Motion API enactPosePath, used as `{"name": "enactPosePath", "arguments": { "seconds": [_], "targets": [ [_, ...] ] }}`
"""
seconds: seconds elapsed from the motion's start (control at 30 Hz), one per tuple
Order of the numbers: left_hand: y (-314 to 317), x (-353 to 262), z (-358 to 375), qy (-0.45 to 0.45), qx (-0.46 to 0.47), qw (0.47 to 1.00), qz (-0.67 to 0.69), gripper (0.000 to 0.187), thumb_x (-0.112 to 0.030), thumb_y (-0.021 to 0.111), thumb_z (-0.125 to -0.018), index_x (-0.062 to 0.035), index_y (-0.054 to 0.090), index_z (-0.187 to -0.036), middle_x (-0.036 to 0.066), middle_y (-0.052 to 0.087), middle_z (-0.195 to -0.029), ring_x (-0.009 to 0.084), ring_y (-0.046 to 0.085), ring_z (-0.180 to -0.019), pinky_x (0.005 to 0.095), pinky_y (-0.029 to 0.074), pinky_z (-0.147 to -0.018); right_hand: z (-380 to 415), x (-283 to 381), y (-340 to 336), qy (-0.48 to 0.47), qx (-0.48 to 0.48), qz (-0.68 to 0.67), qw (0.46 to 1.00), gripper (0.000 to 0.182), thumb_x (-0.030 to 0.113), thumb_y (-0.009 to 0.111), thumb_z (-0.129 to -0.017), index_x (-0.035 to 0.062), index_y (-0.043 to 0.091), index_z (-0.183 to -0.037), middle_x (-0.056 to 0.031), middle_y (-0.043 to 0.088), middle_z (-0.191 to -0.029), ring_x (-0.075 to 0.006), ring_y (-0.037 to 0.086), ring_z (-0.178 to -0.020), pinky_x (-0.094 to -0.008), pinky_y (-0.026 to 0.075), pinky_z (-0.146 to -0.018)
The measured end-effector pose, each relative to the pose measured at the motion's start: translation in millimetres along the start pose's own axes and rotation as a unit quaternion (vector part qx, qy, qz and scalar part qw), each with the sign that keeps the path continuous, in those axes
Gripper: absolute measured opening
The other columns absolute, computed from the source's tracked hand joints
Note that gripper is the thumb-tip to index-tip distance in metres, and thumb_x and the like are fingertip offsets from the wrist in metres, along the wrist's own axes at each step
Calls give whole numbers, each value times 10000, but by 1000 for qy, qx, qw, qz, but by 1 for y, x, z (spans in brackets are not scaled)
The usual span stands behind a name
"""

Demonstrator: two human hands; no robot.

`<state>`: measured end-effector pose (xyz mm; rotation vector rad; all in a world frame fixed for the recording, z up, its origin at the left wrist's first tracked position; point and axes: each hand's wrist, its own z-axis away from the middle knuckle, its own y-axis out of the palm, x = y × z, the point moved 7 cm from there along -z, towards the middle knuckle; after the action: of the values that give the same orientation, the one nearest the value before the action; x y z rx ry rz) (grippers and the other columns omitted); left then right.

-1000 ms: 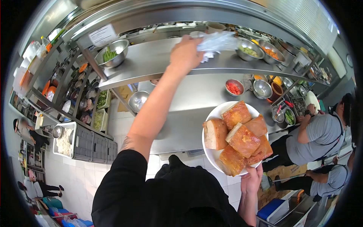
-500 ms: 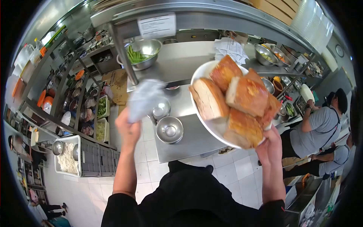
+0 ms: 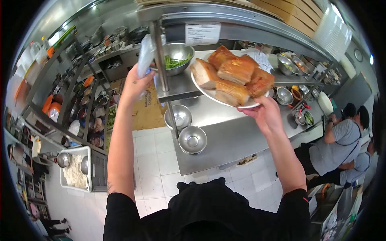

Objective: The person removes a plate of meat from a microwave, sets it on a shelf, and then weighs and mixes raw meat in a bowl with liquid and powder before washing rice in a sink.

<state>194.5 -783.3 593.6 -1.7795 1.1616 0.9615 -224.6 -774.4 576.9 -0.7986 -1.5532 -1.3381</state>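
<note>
My left hand point(image 3: 136, 80) is closed round a crumpled, translucent plastic bag point(image 3: 146, 55), beside the upright post point(image 3: 159, 60) of the shelf. A white plate point(image 3: 209, 94) piled with several browned slabs of meat point(image 3: 238, 69) is gripped at its lower right rim by my right hand point(image 3: 263, 114). The plate is above the shelf's front edge. Between the post and the plate, a steel bowl point(image 3: 189, 49) of green vegetables rests on the shelf. Two steel bowls point(image 3: 193, 139) stand on the counter below, near its left end.
The steel counter point(image 3: 229, 138) spans the middle. At left are a rack point(image 3: 60, 94) of containers and a white tub point(image 3: 90, 176) of pale food. People in grey shirts point(image 3: 341, 138) stand at right. Bowls of food point(image 3: 287, 64) sit on the shelf's right part.
The plate of meat has moved away from me, up and left, over the shelf. My left hand has risen with the bag to beside the post. The view has shifted.
</note>
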Motion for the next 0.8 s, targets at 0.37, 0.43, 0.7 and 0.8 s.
{"name": "enactPosePath", "arguments": {
  "seconds": [0.37,0.43,0.7,0.8],
  "targets": [
    [-15,29,-19,-29,29,999,-26,224,-188,647,-967,-73,564,-1140,-3,603,-813,77,586,-654,232,408,-566,-43,-25,23,2,-5,-48,999,418,70,462,-935,-180,411,-1267,-309,606,-1179,-430,688,-1001,-415,628,-862],
    [-12,26,-18,-26,33,999,-15,211,-172,648,-966,-70,570,-1133,-5,599,-812,78,584,-661,236,417,-574,-53,-24,26,-10,-17,-72,997,412,70,458,-950,-185,406,-1269,-318,610,-1167,-427,686,-1010,-404,625,-870],
    [-8,14,-24,14,38,999,-17,215,-115,645,-958,-56,584,-1156,-10,592,-825,77,574,-669,249,454,-605,-87,-29,23,-15,12,-61,998,389,99,478,-991,-172,413,-1263,-333,612,-1153,-412,687,-1028,-377,624,-864],
    [-11,15,-25,25,35,999,-24,258,-93,644,-958,-51,583,-1204,-8,604,-852,70,572,-679,244,464,-618,-84,-31,27,-16,-6,-65,998,370,127,490,-1009,-143,415,-1251,-339,614,-1147,-403,690,-1030,-373,623,-854]
  ]
}}
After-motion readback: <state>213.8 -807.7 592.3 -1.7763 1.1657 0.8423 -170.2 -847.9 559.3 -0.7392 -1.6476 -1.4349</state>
